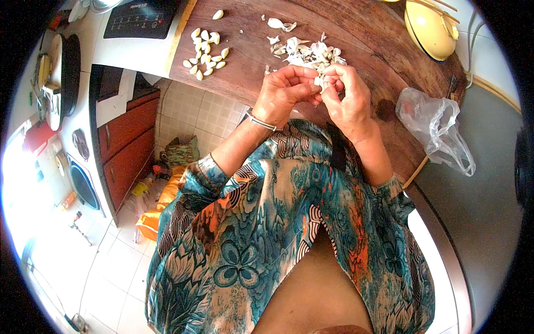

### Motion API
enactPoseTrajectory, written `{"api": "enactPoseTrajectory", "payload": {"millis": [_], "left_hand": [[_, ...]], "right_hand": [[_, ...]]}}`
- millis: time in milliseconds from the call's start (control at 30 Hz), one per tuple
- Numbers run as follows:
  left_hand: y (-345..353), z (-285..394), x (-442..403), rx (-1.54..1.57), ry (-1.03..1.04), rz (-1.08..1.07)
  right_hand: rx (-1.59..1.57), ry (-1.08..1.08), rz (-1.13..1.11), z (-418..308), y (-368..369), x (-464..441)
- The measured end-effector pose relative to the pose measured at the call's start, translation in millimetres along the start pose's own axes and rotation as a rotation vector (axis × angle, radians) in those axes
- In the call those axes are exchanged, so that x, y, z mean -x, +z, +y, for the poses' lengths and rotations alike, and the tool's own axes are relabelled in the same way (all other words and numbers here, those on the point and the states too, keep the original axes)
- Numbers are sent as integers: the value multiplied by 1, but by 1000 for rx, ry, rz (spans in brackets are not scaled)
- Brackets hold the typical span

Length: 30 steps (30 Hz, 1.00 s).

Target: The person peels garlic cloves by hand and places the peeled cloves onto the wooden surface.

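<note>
My left hand (283, 93), with a silver bracelet at its wrist, meets my right hand (351, 103) over the near edge of a brown wooden table (245, 61). Between the fingertips of both hands is a small whitish garlic clove (321, 82), partly covered by the fingers. Just beyond the hands lies a heap of papery garlic skins (311, 53). To the left, several peeled garlic cloves (207, 55) are spread on the wood, and a single clove (218, 14) lies apart farther back.
A crumpled clear plastic bag (431, 125) lies right of my hands. Behind it sits a yellow bowl (431, 33) with chopsticks. A black control panel (142, 19) is at the upper left, above red-brown drawers (130, 139). A grey surface (484, 195) borders the table on the right.
</note>
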<state>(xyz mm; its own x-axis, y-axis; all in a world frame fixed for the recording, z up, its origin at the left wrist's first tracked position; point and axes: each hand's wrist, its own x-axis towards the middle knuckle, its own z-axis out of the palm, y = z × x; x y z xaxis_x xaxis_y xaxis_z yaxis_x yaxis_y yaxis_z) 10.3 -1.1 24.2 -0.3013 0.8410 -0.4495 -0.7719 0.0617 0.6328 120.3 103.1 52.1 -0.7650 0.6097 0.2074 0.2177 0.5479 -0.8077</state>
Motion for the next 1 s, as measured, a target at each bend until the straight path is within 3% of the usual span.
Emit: {"api": "enactPoseTrajectory", "payload": {"millis": [400,500,700,800,900,1000], "left_hand": [[-2,3,0,114,-61,-30],[1,8,3,187,-23,-81],[0,9,3,244,-50,-103],[2,10,4,188,-66,-97],[-3,9,3,172,-95,-158],[-6,7,3,249,-108,-227]], "right_hand": [[-31,11,59,-1,-5,-2],[-22,-102,93,8,-6,-2],[-244,146,-10,-7,-9,-2],[-125,85,38,-4,-13,-2],[-59,-140,66,1,-14,-8],[-200,-40,-43,-7,-16,-5]]}}
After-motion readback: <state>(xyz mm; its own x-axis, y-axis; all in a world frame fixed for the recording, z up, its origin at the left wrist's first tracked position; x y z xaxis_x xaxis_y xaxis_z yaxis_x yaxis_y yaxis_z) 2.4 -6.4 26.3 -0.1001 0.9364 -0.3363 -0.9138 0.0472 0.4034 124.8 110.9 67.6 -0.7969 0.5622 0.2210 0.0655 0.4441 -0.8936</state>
